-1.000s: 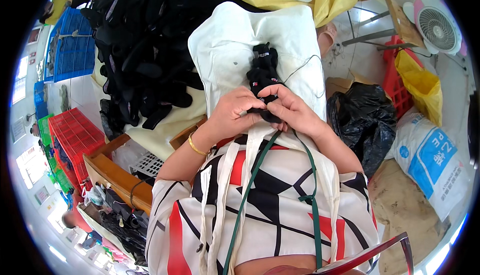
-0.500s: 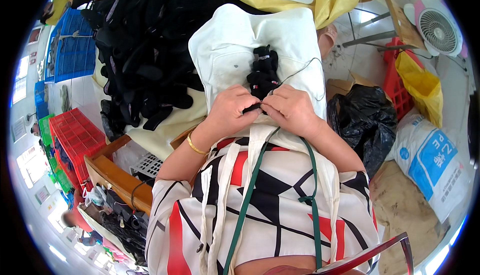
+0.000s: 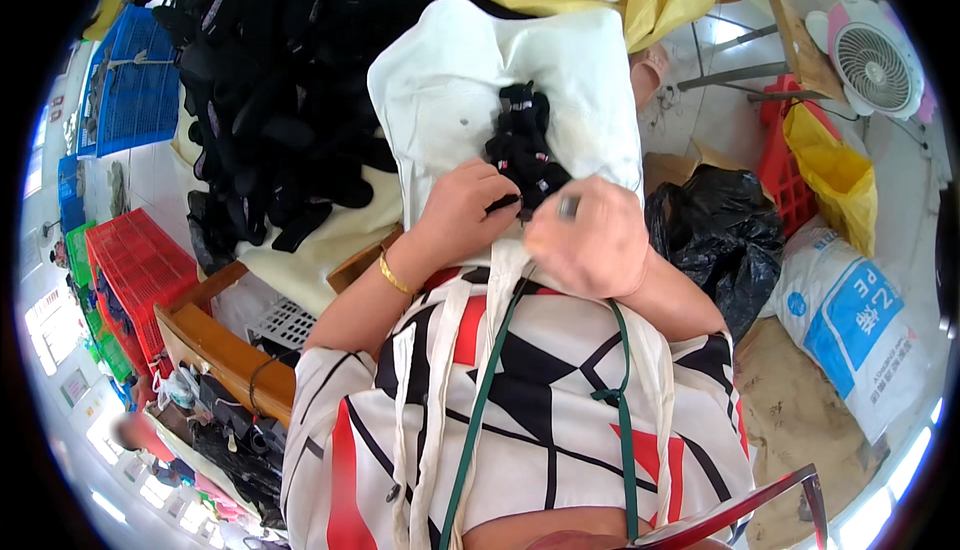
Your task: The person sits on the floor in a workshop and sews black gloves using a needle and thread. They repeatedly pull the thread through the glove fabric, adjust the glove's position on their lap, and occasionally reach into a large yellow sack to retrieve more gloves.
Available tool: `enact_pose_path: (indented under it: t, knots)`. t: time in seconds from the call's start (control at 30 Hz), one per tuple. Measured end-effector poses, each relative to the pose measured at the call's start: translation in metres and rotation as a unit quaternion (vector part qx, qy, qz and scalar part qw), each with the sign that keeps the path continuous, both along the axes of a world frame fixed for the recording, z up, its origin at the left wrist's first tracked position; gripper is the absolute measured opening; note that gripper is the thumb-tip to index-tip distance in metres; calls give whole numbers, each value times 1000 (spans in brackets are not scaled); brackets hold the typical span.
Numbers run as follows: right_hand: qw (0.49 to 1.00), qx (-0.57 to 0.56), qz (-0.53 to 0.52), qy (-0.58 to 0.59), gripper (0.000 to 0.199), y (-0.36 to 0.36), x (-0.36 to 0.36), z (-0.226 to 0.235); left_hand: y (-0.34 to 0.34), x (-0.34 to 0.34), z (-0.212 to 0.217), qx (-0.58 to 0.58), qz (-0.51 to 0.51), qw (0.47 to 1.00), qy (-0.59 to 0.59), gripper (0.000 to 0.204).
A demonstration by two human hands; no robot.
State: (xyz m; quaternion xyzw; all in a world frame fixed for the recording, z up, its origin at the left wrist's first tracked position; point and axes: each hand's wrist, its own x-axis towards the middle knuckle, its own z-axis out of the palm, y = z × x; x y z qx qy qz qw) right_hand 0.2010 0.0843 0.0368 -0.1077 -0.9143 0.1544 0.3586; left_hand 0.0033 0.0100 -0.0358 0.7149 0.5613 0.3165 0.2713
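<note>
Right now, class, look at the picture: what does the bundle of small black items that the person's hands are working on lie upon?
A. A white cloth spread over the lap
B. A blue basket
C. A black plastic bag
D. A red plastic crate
A: the black bundle lies on the white cloth, with the left hand and the right hand at its near end.

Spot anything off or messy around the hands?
Nothing damaged or spilled. The white cloth on the lap has a few small dark spots, and the right hand is motion-blurred beside the black bundle.
</note>
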Motion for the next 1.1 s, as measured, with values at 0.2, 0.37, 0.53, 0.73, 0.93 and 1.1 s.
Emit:
enact_pose_path:
  t: [0.2, 0.37, 0.53, 0.73, 0.93, 1.1]
  knots:
    - [563, -802, 22, 198, 23, 23, 31, -23, 7, -18, 1, 20, 36, 999, -28, 12]
    - [452, -756, -68, 469, 20, 82, 101, -2, 8, -28, 4, 30, 25, 999, -4, 9]
    - [533, -453, -217, 681, 46, 152, 269, -10, 13, -38, 3, 25, 42, 998, 37, 14]
    - [689, -497, -266, 455, 6, 107, 129, -25, 20, -28, -5, 0, 101, 993, -59, 12]
    - [908, -404, -55, -100, 33, 46, -13, -34, 38, -21, 4, -117, 107, 938, -307, 19]
    - [830, -551, -3, -90, 18, 69, -28, -46, 51, -48, 11, -166, 0, 927, -337, 10]
